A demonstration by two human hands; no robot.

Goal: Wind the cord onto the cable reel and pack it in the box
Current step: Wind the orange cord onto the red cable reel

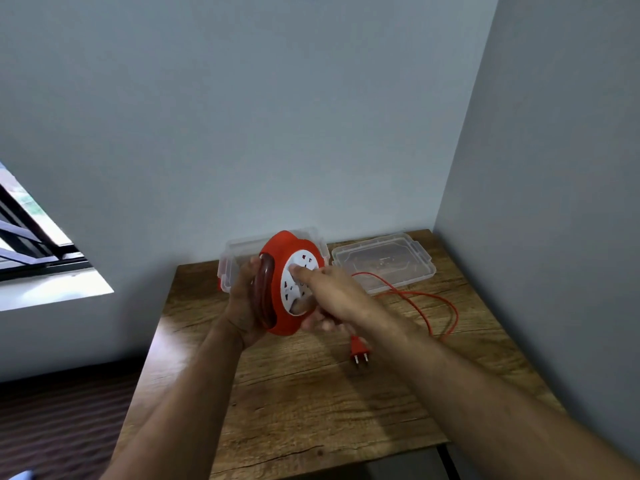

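A red cable reel (282, 252) with a white socket face (299, 282) is held tilted above the wooden table (311, 393). My left hand (244, 303) grips its left rim and handle. My right hand (332, 289) lies across the socket face, a fingertip pressed on the white disc and the other fingers curled under the reel. A loose red cord (426, 299) loops over the table to the right and ends in a red plug (359, 351) lying in front of the reel. The clear box (230, 268) stands behind the reel, mostly hidden by it.
The clear lid (384, 265) lies flat at the table's back right corner, beside the box. Grey walls close in behind and on the right. A window (31, 233) is at the left. Dark floor lies left of the table.
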